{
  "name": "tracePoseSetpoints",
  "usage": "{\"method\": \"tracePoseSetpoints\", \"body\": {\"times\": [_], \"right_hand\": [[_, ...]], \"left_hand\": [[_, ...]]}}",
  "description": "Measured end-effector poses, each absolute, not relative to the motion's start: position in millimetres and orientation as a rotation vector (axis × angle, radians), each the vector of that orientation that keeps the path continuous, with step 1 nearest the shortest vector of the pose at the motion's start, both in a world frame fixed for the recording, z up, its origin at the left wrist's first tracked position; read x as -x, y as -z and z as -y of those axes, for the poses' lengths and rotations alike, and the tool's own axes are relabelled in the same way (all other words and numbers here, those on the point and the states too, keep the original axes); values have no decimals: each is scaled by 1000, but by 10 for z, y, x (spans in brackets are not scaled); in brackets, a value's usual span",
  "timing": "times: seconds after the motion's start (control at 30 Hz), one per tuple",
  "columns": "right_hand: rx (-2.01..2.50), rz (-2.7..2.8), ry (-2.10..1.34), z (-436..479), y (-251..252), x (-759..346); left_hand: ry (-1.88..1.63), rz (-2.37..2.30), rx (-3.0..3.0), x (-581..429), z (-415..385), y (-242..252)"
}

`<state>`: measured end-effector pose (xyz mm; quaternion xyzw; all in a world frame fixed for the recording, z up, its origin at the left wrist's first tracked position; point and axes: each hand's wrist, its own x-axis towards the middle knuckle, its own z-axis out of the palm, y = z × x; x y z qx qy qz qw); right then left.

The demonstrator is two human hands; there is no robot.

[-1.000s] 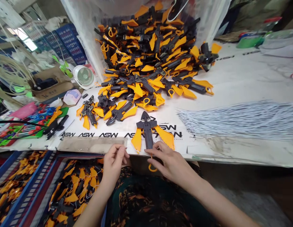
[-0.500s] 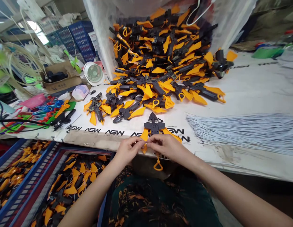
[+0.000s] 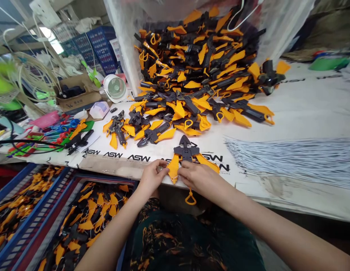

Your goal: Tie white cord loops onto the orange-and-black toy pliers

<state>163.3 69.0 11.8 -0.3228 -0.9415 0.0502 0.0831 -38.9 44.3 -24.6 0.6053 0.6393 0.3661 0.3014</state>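
Note:
A black and orange winged toy lies at the table's front edge, its dark pointed head facing away from me. Its orange wings spread to both sides, and an orange pull ring hangs past the edge. My right hand is closed over the toy's lower body, with the fingertips bent beside the left wing; it hides part of the body. Just left of that wing is my left hand, thumb and forefinger apart and nothing visible between them. A small pale bit, perhaps cord, shows near the wing's tip.
Behind is a large heap of similar toys, spilling from a plastic-lined box. A bundle of thin white cords lies at right. Blue crates of toys stand below left. A small fan and colourful parts occupy the table's left.
My hands have parted from a pinch together at the left wing's tip. The right fingers now bend over the toy's body, and the left thumb and forefinger have spread. The view has shifted slightly.

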Motion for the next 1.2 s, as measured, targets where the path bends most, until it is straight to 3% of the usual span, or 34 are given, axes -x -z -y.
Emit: {"method": "tracePoseSetpoints", "body": {"times": [0.33, 1.2], "right_hand": [[898, 2808, 145, -596, 46, -1476], [969, 2825, 113, -503, 0, -1411]], "left_hand": [[-1005, -1696, -1619, 379, -419, 289], [-1029, -1631, -1584, 398, -396, 377]]}}
